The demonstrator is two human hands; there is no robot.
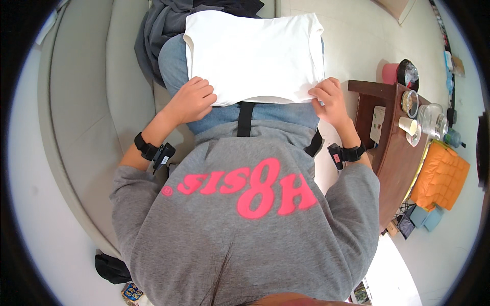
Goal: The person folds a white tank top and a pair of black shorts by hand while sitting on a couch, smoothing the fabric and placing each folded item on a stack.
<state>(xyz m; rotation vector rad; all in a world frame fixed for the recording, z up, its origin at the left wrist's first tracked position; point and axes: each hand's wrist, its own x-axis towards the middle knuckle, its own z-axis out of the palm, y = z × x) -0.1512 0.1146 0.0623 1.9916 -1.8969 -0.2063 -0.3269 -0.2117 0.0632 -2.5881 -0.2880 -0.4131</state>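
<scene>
A white sleeveless-looking cloth top lies spread across my jeans-covered thighs. Its left near corner is pinched in my left hand, knuckles up. At the right near corner, my right hand grips the cloth between thumb and fingers. Between the two hands the near edge curves, and a second fabric layer shows beneath it. A black strap runs from my waist to under this edge. Each wrist wears a black band with a small device.
I sit on a grey sofa; dark clothing is piled beyond my left knee. To my right stands a brown wooden table with a paper cup, a glass jar and a round container. Behind it is a pink bin.
</scene>
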